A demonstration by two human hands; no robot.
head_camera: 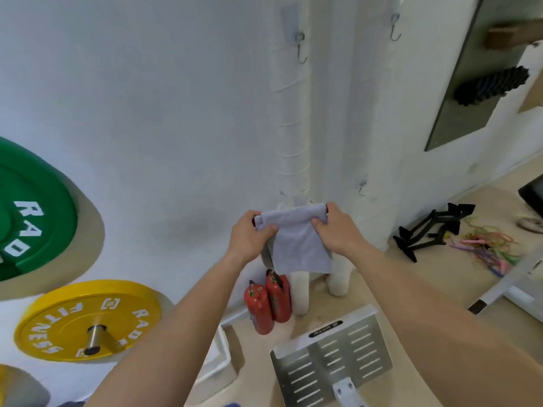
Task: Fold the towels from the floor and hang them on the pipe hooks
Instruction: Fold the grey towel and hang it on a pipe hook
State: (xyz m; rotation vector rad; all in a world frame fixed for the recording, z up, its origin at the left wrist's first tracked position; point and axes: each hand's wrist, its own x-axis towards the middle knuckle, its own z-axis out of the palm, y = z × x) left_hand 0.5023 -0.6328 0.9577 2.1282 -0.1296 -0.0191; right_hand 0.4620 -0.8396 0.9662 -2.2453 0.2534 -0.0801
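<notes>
A small pale grey-lilac towel (296,245) hangs folded in front of two white wrapped pipes (292,136). My left hand (249,233) pinches its top left corner and my right hand (338,227) pinches its top right corner, holding the top edge level. Metal hooks sit on the pipes: one high on the left pipe (300,49), one high on the right pipe (395,27), and a low one (362,188) just above my right hand. All three hooks are bare.
Two red fire extinguishers (269,301) stand at the pipe base. A perforated metal plate (332,356) lies on the floor below. Green (32,212) and yellow (88,318) weight plates hang on the left wall. A black stand (432,230) and coloured bands (493,245) lie right.
</notes>
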